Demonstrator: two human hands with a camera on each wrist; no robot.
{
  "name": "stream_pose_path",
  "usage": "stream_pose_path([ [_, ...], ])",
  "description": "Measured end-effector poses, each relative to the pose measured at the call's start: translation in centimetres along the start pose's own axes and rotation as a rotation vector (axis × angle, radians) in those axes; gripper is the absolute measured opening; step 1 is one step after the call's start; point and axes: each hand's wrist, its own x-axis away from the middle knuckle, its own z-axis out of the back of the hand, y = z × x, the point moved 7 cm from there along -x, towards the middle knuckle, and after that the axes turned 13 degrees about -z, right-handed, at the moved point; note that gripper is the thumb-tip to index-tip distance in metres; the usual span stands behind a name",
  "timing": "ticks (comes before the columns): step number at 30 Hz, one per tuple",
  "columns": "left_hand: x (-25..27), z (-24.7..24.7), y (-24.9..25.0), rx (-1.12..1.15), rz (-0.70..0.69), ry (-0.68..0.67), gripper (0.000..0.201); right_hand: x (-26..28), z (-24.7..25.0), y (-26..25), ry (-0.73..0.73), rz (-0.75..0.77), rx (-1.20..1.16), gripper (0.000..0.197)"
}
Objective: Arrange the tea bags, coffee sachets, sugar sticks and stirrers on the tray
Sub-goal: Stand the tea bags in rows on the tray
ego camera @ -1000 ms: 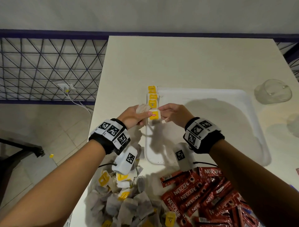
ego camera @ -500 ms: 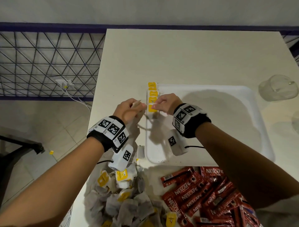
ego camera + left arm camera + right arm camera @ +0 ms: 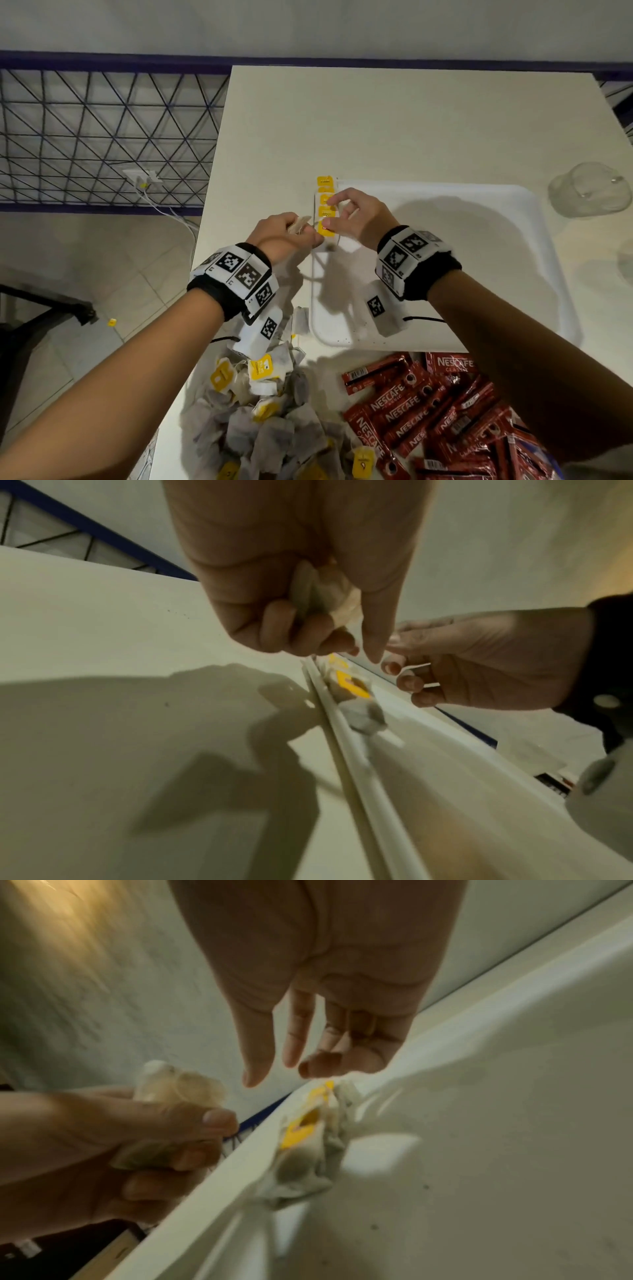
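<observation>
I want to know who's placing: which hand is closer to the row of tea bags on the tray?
Right. The right hand hangs over the row of tea bags, fingertips at it; the left hand grips spare bags beside the tray.

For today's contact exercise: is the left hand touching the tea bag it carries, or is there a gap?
Touching. The right wrist view shows the left hand with fingers curled round the tea bag, thumb pressed on it; the left wrist view agrees.

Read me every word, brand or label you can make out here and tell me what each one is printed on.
"NESCAFE" on the red coffee sachets piled near the table's front edge.
"CLASSIC" under the brand on one sachet; small but legible.
Yellow tea bag tags in the pile carry print too blurred to read.
Tags in the tray row: unreadable.
Wrist bands show only square code markers, no words.
</observation>
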Motion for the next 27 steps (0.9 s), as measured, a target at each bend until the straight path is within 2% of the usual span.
stream_pose_path([
  [4,1.3,-0.7,1.2,0.243,-0.03,-0.112,0.025,2.9,-0.9,-1.8,-0.156,0.101,-0.017,0.025],
  [7,2.4,-1.6,2.7,0.302,-0.05,-0.182,0.02,4.3,-0.6,-2.4,-0.151,0.102,-0.04,0.006],
  [10,3.6,-1.8,3.7,0.327,-0.062,-0.197,0.008,5.1,-0.1,-2.5,-0.145,0.092,-0.028,0.016],
  [11,3.8,-1.7,3.7,0.336,-0.06,-0.193,0.005,5.3,0.2,-2.5,-0.142,0.083,-0.024,0.016],
  [13,4.2,-1.3,3.5,0.363,-0.073,-0.148,0.013,5.6,0.8,-2.2,-0.124,0.062,-0.027,0.016],
  [18,5.3,0.8,3.6,0.247,-0.24,0.129,0.02,6.0,2.0,-1.0,0.004,-0.023,-0.033,0.022],
  [22,6.0,-0.6,4.8,0.106,-0.358,0.089,0.025,6.6,1.3,-1.3,0.004,-0.052,-0.082,0.017],
  [24,5.8,-1.2,4.5,0.123,-0.32,0.077,0.029,7.0,0.7,-1.6,-0.05,-0.064,-0.129,0.019],
  [27,5.3,-1.4,3.3,0.232,-0.215,0.111,0.014,7.2,0.2,-1.7,-0.12,-0.096,-0.168,0.013],
])
